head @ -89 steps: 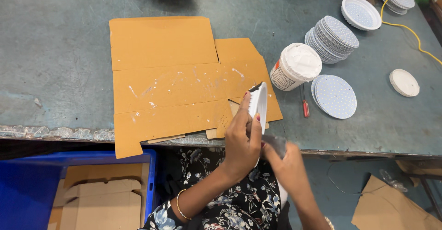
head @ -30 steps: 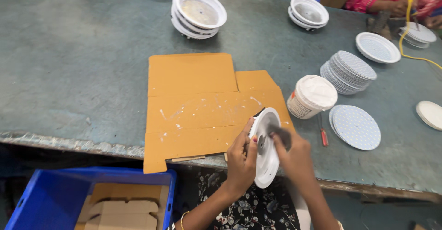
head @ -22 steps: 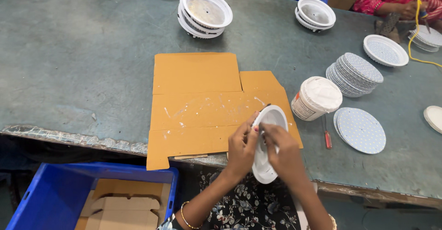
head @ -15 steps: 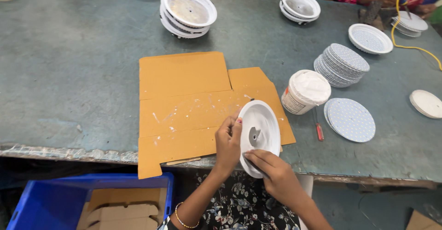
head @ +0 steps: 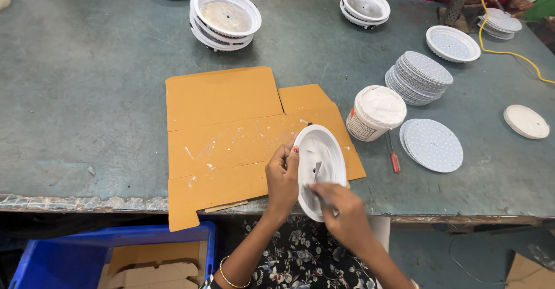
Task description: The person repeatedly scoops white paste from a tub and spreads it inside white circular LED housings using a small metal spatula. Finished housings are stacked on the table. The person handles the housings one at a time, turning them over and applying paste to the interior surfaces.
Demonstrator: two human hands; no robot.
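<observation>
A person holds a white round dish-shaped housing [head: 319, 170] over the near edge of a flattened brown cardboard sheet [head: 231, 133] and works inside it with a thin tool.

The left hand [head: 281, 179] grips the housing's left rim, fingers curled around it, tilting its hollow side toward the camera. The right hand [head: 341, 214] is closed around a slim metal tool [head: 315, 176] whose tip rests inside the housing. The cardboard lies on a grey-green worktable [head: 87, 81]. Just right of the cardboard stands a white tub of paste [head: 376, 112], with a red-handled screwdriver [head: 393, 156] beside it. Further right lie a flat dotted disc [head: 432, 144] and a stack of such discs [head: 419, 76]. Beyond the cardboard's far edge sits a stack of white housings [head: 224, 18]. Below its near edge, under the table, is a blue crate [head: 69, 260].
</observation>
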